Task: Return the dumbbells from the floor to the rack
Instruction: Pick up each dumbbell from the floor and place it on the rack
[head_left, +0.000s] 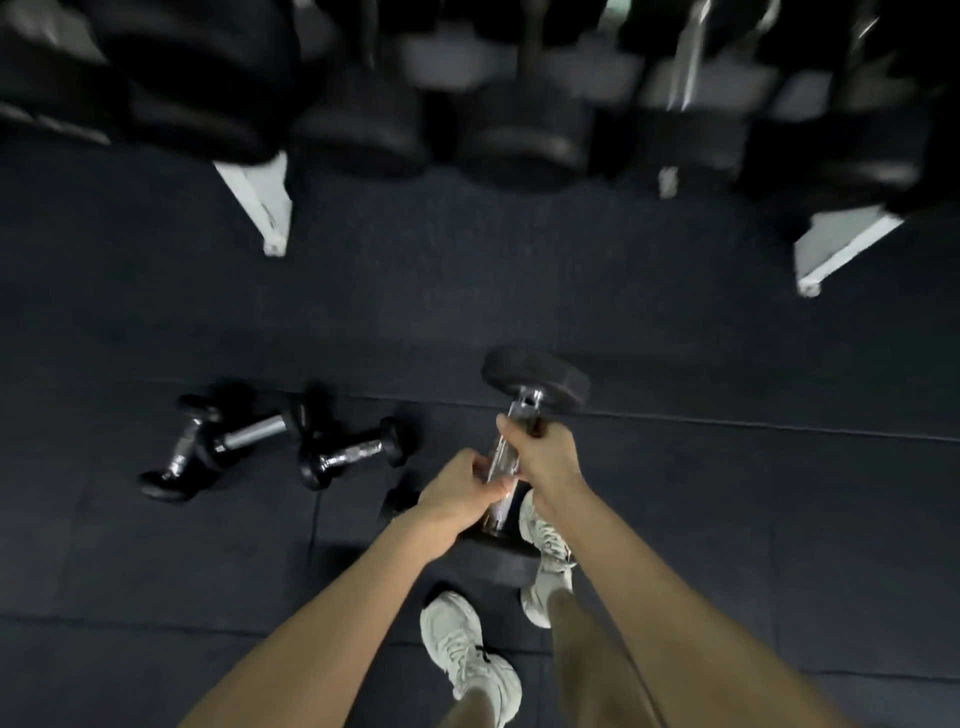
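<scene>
Above two white sneakers (467, 654), both bare arms reach forward and down. The left hand (460, 491) curls round the near part of the chrome handle and the right hand (545, 452) wraps it further up, so the black-headed dumbbell (535, 376) points away from the body, well short of the rack. Three small dumbbells (353, 454) lie clustered on the rubber floor (727, 519) to the left; beyond, the blurred rack (260, 202) seems loaded with larger weights.
</scene>
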